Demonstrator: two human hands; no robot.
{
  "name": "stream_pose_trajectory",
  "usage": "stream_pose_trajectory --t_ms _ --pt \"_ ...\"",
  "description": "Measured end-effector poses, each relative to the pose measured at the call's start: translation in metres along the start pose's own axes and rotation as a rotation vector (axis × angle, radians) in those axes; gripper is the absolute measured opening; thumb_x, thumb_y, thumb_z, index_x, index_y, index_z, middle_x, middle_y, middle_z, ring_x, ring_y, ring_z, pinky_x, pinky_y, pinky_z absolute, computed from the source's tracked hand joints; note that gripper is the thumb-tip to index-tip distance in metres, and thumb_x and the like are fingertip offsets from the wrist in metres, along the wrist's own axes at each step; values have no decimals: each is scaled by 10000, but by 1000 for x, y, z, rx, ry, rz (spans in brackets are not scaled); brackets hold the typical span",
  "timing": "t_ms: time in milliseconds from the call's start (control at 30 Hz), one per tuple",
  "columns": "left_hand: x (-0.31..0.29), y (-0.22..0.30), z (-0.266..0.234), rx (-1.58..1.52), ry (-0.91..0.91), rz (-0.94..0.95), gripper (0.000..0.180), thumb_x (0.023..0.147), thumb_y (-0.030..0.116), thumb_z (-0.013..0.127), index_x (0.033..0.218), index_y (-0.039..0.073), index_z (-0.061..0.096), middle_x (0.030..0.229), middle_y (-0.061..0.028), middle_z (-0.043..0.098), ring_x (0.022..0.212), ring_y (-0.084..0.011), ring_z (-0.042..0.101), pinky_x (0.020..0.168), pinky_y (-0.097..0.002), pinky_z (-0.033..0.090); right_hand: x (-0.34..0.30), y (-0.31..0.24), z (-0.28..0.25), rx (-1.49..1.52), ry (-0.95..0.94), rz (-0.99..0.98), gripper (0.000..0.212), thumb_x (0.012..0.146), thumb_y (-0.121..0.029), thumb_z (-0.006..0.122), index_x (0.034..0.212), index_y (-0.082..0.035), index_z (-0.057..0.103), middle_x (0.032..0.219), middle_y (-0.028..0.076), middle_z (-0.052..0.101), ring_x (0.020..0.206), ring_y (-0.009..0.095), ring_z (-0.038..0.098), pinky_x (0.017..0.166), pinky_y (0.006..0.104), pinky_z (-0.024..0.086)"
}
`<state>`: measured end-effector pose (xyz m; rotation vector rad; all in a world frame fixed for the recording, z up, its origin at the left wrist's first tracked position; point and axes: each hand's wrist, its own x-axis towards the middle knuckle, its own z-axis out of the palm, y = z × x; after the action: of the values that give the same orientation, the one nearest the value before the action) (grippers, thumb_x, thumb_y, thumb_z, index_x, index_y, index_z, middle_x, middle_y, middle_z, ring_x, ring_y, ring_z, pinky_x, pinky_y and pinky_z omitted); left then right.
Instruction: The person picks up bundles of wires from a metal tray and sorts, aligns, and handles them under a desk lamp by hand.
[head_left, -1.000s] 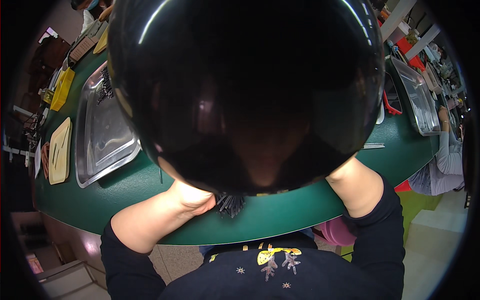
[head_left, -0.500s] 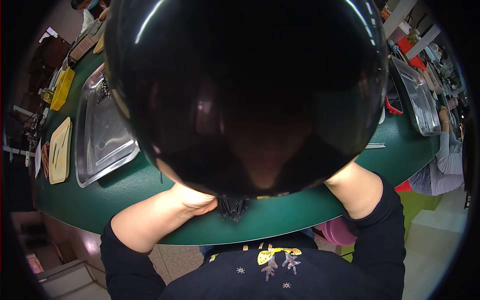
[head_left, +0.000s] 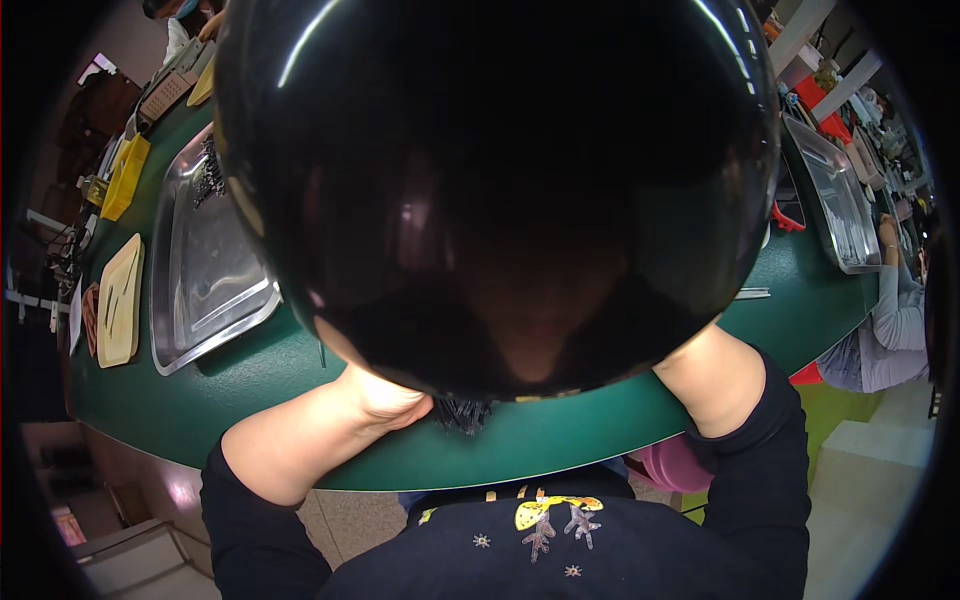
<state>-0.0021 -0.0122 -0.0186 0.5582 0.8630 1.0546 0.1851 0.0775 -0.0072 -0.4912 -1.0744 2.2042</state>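
At the far left a brown cloth (head_left: 91,318) lies beside a yellow board (head_left: 122,290) on the green table (head_left: 130,400). Beyond the board stands a yellow bin (head_left: 124,182). Next comes a steel tray (head_left: 222,285), with black strands (head_left: 208,178) heaped at its far end; the dome hides part of its right side. A thin rod (head_left: 322,353) shows near the tray's near corner.

The left hand (head_left: 398,402) comes in over the table, its heel right beside a black bundle (head_left: 462,416) of thin strands whose near ends fan out below the dome's lower edge. The big glossy black dome (head_left: 490,200) covers its fingers, so I cannot tell whether they grasp the bundle.

The right forearm (head_left: 715,385) runs up under the dome's right edge; the right hand is hidden there, and I cannot tell how its fingers are set. A pink stool (head_left: 672,463) shows below the table edge. Further right lie metal strips (head_left: 752,294), a red-edged object (head_left: 789,217) and a second tray (head_left: 825,175), near a co-worker's grey sleeve (head_left: 899,312)
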Motion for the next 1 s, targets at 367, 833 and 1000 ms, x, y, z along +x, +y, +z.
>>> stream_pose_trajectory --t_ms 367,833,1000 --pt "5 -15 -8 -99 43 -9 125 822 -9 570 945 -21 584 829 -164 640 688 -253 649 712 -373 548 1 5 2 -58 -108 -14 322 952 -263 432 753 -32 535 662 33 543 574 97 496 565 235 406" --pt "5 3 7 87 -66 -59 211 809 3 586 1010 -36 535 732 -115 625 629 -173 629 596 -268 527 -4 3 14 -290 68 50 242 899 -245 547 806 -22 557 624 -10 537 492 31 439 447 195 351" --pt "3 -8 -4 -125 41 -70 268 795 -21 586 1049 -36 503 766 -108 611 625 -187 632 590 -286 534 -2 2 12 -213 -92 92 181 907 -185 548 893 -9 586 713 16 577 513 42 481 454 186 379"
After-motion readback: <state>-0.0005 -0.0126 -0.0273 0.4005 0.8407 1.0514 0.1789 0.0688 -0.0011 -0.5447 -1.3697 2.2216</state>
